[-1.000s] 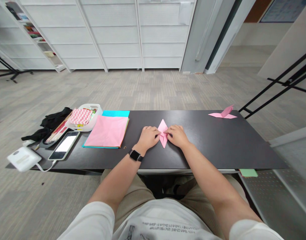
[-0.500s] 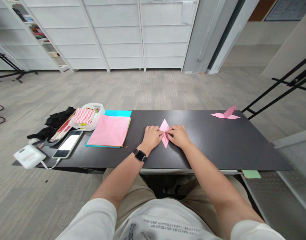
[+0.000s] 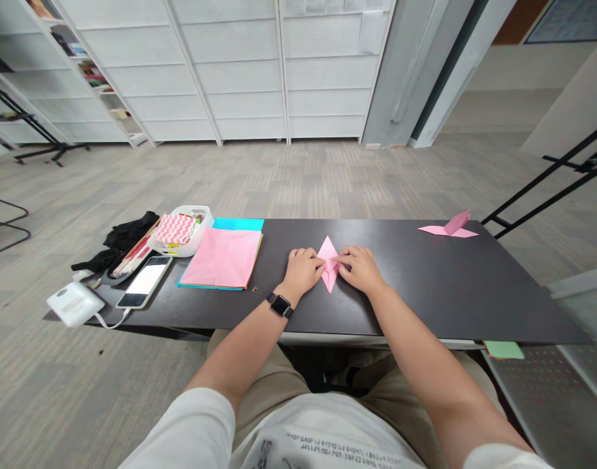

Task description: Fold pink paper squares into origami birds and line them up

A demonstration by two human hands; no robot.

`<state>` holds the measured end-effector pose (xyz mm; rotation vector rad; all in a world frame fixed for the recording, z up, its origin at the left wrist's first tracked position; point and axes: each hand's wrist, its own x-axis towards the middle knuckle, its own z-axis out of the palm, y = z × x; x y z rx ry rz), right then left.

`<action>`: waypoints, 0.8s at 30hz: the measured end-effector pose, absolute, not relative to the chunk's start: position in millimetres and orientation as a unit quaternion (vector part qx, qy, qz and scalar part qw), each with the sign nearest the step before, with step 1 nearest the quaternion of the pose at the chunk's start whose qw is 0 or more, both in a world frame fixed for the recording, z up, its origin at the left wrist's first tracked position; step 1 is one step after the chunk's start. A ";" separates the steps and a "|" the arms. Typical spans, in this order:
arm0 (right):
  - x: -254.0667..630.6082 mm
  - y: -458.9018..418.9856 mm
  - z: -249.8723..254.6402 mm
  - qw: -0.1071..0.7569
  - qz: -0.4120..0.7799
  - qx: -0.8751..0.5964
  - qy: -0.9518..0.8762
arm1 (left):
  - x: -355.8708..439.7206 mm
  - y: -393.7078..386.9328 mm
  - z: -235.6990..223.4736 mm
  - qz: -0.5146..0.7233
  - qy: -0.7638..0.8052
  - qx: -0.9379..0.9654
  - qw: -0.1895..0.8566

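Note:
A pink origami paper (image 3: 329,247), folded into a narrow diamond, lies on the dark table in front of me. My left hand (image 3: 304,268) grips its left side, fingers bent and pressed together at the edge. From the right, my right hand (image 3: 359,267) holds the opposite edge with thumb and index finger. Both sets of fingertips meet the paper around its middle, partly covering the creases there. A finished pink folded paper figure (image 3: 452,227) with a raised part rests near the far right corner.
Left of my hands is a stack of coloured paper (image 3: 224,257), pink on top. Beyond it are a white basket (image 3: 200,238), a phone (image 3: 144,283), a white power bank (image 3: 75,303) and black cloth (image 3: 129,231). Green paper (image 3: 504,350) pokes out below the front edge.
The whole view has shifted, so things sit a little further right. My fingers moved inward over the paper's middle, then back apart towards its edges; the paper stays in place.

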<state>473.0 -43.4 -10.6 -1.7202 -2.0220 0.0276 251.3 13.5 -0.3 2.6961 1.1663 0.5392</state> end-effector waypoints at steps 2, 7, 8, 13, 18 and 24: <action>472.3 -42.2 -12.8 0.235 0.019 -0.626 -0.743 | 249.4 13.9 0.0 0.184 0.389 0.899 0.078; 476.4 -39.2 -17.5 0.224 0.028 -0.634 -0.740 | 238.2 17.8 0.9 0.194 0.421 0.883 0.071; 477.0 -39.1 -17.7 0.222 0.029 -0.633 -0.741 | 235.8 18.8 1.3 0.193 0.432 0.878 0.070; 475.4 -40.4 -16.6 0.227 0.030 -0.632 -0.741 | 231.6 20.9 3.9 0.208 0.442 0.870 0.069; 472.9 -40.8 -17.0 0.246 0.038 -0.633 -0.733 | 236.4 20.2 1.2 0.210 0.346 0.910 0.096; 474.8 -40.1 -12.8 0.271 0.051 -0.640 -0.717 | 236.3 23.0 -4.5 0.206 0.346 0.908 0.113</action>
